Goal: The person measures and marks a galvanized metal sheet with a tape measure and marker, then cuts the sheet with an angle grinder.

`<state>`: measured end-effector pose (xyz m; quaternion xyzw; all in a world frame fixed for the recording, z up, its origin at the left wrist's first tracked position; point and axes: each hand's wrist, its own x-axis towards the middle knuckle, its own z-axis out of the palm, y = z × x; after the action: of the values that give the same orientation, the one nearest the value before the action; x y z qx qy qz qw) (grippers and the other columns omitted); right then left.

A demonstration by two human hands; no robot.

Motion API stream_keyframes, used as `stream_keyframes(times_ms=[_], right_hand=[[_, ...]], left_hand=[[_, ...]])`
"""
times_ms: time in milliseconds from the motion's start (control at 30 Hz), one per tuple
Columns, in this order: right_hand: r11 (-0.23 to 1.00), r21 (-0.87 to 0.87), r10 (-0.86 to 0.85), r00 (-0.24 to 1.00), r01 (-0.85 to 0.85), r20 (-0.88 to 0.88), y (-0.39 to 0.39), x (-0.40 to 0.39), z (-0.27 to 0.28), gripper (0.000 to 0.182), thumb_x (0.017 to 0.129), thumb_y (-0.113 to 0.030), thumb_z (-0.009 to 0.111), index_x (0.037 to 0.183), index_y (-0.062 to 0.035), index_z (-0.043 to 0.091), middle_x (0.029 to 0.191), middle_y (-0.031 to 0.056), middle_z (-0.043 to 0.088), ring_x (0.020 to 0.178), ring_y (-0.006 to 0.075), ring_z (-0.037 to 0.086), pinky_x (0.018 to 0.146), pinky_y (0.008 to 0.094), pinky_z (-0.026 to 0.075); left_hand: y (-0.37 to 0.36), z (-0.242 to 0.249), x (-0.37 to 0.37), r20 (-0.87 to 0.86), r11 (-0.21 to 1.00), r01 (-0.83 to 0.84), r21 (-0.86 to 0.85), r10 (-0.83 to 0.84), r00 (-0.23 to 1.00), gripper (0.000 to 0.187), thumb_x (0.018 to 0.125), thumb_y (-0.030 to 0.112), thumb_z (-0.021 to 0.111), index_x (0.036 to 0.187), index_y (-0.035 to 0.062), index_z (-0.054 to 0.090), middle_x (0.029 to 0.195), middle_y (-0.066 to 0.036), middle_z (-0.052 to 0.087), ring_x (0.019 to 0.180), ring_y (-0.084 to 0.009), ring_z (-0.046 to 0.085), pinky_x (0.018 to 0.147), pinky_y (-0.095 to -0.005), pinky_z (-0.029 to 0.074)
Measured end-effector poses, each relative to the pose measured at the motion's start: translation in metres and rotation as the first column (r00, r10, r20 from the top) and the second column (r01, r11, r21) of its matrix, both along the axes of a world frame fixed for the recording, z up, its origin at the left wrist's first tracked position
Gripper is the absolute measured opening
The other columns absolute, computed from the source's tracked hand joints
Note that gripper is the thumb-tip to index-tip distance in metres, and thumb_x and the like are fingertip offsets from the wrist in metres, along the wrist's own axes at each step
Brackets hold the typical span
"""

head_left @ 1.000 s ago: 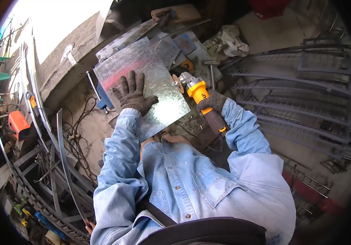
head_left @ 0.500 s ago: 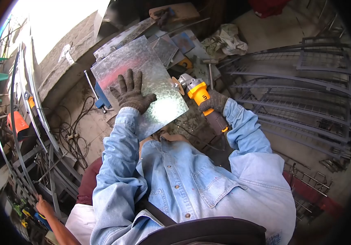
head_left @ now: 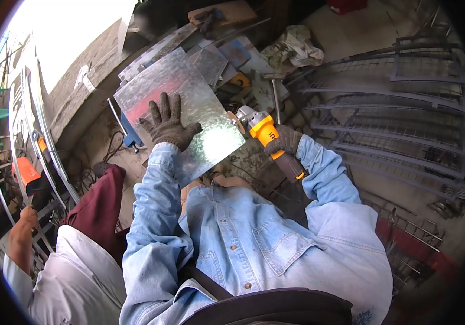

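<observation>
My left hand (head_left: 168, 123), in a dark knitted glove, lies spread on a shiny metal sheet (head_left: 194, 81). My right hand (head_left: 283, 142), gloved too, is wrapped round the body of a yellow and black angle grinder (head_left: 265, 130). The grinder's disc (head_left: 236, 122) is at the right edge of the sheet; whether it touches the metal I cannot tell. A blue clamp (head_left: 131, 135) stands at the sheet's left side. Smaller metal plates (head_left: 208, 65) lie beyond the sheet.
Another person (head_left: 75, 271) is close on my left, a bare hand (head_left: 28, 215) near long metal strips (head_left: 43, 108). Dark metal grilles (head_left: 384, 119) lie on the right. A crumpled cloth (head_left: 297, 47) is at the back, beside a metal bar (head_left: 275, 97).
The other person has come further into view on the left, their leg now over the cables on the floor. The sheet and my left hand appear slightly further left in view.
</observation>
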<state>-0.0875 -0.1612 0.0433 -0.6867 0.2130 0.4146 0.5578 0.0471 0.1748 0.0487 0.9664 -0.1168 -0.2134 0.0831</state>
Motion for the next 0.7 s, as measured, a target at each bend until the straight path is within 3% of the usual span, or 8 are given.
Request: stream_keyframes(times_ms=[200, 333, 467, 533, 667, 700], right_hand=[[0.999, -0.039, 0.035, 0.996, -0.038, -0.082, -0.003, -0.022, 0.006, 0.045, 0.066, -0.007, 0.081, 0.106, -0.0037, 0.060, 0.082, 0.0090, 0.064, 0.068, 0.0229, 0.067, 0.064, 0.0390, 0.060], [1.000, 0.007, -0.011, 1.000, 0.011, 0.011, 0.003, -0.037, 0.017, 0.044, 0.065, -0.008, 0.083, 0.103, -0.0041, 0.062, 0.081, 0.0089, 0.065, 0.067, 0.0221, 0.066, 0.063, 0.0378, 0.059], [0.993, -0.101, 0.076, 0.994, -0.068, 0.074, -0.008, -0.062, 0.012, 0.045, 0.061, -0.012, 0.084, 0.099, -0.0039, 0.063, 0.083, 0.0074, 0.065, 0.070, 0.0201, 0.065, 0.063, 0.0361, 0.056], [0.994, -0.066, 0.089, 0.995, -0.093, -0.052, -0.013, -0.075, 0.012, 0.046, 0.060, -0.014, 0.085, 0.100, -0.0039, 0.063, 0.084, 0.0071, 0.065, 0.074, 0.0195, 0.065, 0.066, 0.0367, 0.056], [0.964, -0.147, 0.216, 0.975, -0.221, -0.048, -0.017, -0.099, 0.031, 0.054, 0.059, -0.014, 0.085, 0.108, -0.0051, 0.063, 0.087, 0.0081, 0.065, 0.078, 0.0198, 0.064, 0.070, 0.0363, 0.056], [0.984, -0.082, 0.164, 0.985, -0.160, 0.047, -0.024, -0.119, 0.014, 0.050, 0.060, -0.025, 0.088, 0.101, -0.0061, 0.067, 0.086, 0.0102, 0.069, 0.077, 0.0222, 0.067, 0.069, 0.0389, 0.056]], left_hand=[[-0.003, 0.006, -0.001, -0.018, 0.999, -0.008, 0.033, 0.008, 1.000, 0.106, 0.074, 0.073, 0.063, 0.158, 0.0283, 0.016, 0.166, -0.004, 0.000, 0.151, -0.0382, -0.007, 0.111, -0.0723, -0.005], [-0.004, 0.002, 0.000, -0.019, 0.998, -0.006, 0.059, 0.007, 1.000, 0.107, 0.074, 0.074, 0.062, 0.158, 0.0280, 0.015, 0.166, -0.004, 0.000, 0.151, -0.0378, -0.007, 0.111, -0.0728, -0.004], [-0.007, 0.002, -0.001, -0.033, 0.997, -0.014, 0.071, 0.016, 0.999, 0.111, 0.073, 0.075, 0.063, 0.159, 0.0250, 0.012, 0.166, -0.006, -0.001, 0.151, -0.0376, -0.007, 0.111, -0.0719, -0.002], [-0.006, 0.003, 0.001, -0.034, 0.997, -0.010, 0.074, 0.013, 0.999, 0.111, 0.073, 0.074, 0.063, 0.159, 0.0250, 0.012, 0.166, -0.007, -0.001, 0.151, -0.0376, -0.006, 0.111, -0.0716, -0.002], [-0.006, 0.002, 0.002, -0.025, 0.997, -0.012, 0.070, 0.013, 1.000, 0.110, 0.074, 0.072, 0.064, 0.159, 0.0253, 0.012, 0.166, -0.008, 0.000, 0.151, -0.0381, -0.006, 0.112, -0.0713, -0.002], [-0.006, 0.004, 0.000, -0.018, 0.997, -0.010, 0.076, 0.011, 1.000, 0.110, 0.074, 0.072, 0.064, 0.159, 0.0253, 0.012, 0.166, -0.008, 0.000, 0.151, -0.0381, -0.006, 0.112, -0.0713, -0.002]])
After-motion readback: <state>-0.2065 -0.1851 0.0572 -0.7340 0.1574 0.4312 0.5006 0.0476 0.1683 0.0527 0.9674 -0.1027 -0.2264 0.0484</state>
